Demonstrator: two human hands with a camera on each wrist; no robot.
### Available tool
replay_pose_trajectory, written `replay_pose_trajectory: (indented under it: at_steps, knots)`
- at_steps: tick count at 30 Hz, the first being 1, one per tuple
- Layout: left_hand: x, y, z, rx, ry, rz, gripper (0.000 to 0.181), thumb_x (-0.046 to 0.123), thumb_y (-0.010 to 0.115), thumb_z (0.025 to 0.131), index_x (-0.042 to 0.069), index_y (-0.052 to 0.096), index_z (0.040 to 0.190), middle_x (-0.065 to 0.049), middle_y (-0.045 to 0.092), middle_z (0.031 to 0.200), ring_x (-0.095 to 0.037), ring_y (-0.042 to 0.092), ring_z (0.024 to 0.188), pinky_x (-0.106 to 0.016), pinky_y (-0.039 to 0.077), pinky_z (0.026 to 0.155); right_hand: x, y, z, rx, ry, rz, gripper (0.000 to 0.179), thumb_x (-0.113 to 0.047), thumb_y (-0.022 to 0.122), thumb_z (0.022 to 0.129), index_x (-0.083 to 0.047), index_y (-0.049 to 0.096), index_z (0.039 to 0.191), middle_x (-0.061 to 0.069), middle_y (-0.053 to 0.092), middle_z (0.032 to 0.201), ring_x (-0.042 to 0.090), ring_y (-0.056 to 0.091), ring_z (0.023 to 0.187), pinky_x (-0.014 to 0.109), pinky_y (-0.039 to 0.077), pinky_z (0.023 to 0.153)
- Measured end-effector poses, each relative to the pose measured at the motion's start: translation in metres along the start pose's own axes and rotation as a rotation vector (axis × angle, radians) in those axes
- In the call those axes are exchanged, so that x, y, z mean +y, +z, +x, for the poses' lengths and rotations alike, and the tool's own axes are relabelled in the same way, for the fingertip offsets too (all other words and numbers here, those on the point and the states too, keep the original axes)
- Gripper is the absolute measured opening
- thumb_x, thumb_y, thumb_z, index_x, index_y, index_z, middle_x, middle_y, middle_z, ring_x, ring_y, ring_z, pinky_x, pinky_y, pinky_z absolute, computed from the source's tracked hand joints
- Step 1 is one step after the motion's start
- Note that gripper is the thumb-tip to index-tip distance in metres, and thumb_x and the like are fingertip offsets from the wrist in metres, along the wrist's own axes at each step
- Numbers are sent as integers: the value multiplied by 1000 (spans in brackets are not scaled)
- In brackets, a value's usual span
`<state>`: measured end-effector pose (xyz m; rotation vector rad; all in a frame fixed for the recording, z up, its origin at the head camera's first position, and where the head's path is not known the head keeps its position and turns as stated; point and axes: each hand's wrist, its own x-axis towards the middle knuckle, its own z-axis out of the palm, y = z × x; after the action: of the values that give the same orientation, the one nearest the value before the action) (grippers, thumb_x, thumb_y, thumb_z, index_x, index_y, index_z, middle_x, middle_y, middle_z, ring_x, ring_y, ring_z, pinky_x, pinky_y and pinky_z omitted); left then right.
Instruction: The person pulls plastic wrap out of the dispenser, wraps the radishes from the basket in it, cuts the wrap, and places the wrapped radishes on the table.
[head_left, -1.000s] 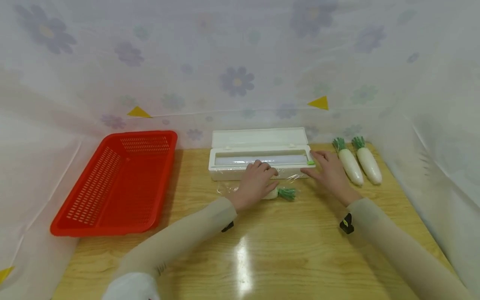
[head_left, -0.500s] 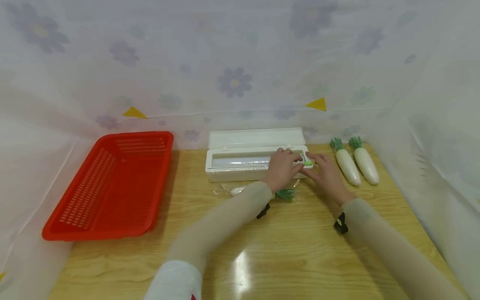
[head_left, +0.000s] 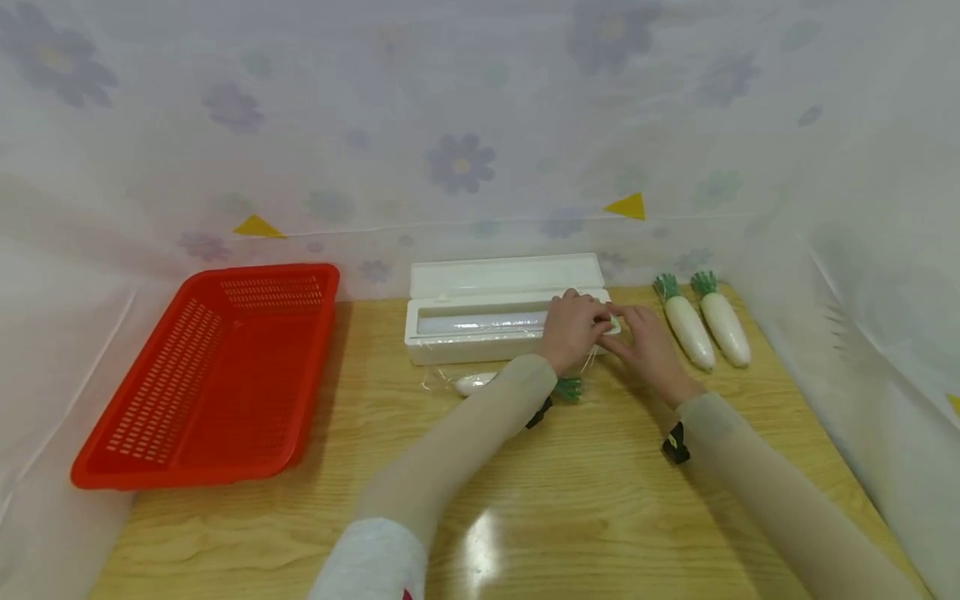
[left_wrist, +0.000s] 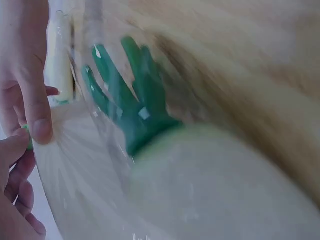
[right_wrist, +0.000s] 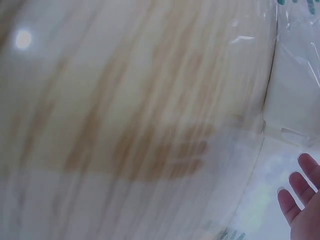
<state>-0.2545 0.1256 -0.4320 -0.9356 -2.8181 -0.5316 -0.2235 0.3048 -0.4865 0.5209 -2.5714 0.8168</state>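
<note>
A white cling film box (head_left: 472,350) stands open at the table's back, lid raised, with the film roll (head_left: 480,322) inside. My left hand (head_left: 567,329) is at its right end; in the left wrist view its thumb and fingers pinch a small green slide cutter (left_wrist: 28,137). My right hand (head_left: 645,342) grips the box's right corner, its thumb (left_wrist: 40,122) pressed on the front. Clear film stretches from the box over a white radish (head_left: 474,383) with green leaf stubs (left_wrist: 135,95). The left forearm hides part of this radish in the head view.
A red plastic basket (head_left: 300,408) stands on the left of the wooden table (head_left: 600,517). Two more white radishes, one nearer (head_left: 688,333) and one farther right (head_left: 725,329), lie to the right of the box. A flowered white curtain (head_left: 465,108) hangs behind.
My left hand has moved right from above the radish to the box's right end and now pinches the slide cutter. My right hand has stayed at the box's corner.
</note>
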Motion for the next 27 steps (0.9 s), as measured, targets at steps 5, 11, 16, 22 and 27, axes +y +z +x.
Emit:
replay_pose_trajectory:
  at_steps: [5,11,16,22,27]
  knots:
    - [-6,0,2,-16,42,21,23,39,64,102,27,80,113,11,74,106,-10,56,97,-29,44,89,0,-1,1,27,-36,-40,59,-9,85,86,6,59,137,30,63,128,49,54,121,63,39,105]
    - [-11,-7,-1,-58,54,-52,23,34,65,103,22,80,114,7,74,108,-12,56,98,-29,45,92,-2,0,3,38,-52,-54,59,-10,86,84,5,60,135,28,64,127,49,53,121,63,40,104]
    - [-14,-14,-5,-80,53,-100,22,30,66,102,19,81,113,6,74,105,-13,57,96,-27,44,91,-6,1,4,54,-63,-52,60,-12,88,81,3,62,134,27,65,126,49,53,121,63,40,103]
    - [-26,-18,-7,-81,70,-86,21,29,66,102,18,82,110,5,76,106,-14,58,98,-30,44,97,-6,2,5,58,-74,-49,61,-13,88,83,3,62,135,27,64,126,49,53,121,63,39,103]
    - [-51,-28,-20,-96,86,-134,21,27,66,103,14,81,112,2,76,106,-15,57,96,-28,44,93,-2,0,4,35,-58,-78,62,-17,86,86,3,60,138,26,63,127,49,53,121,63,39,104]
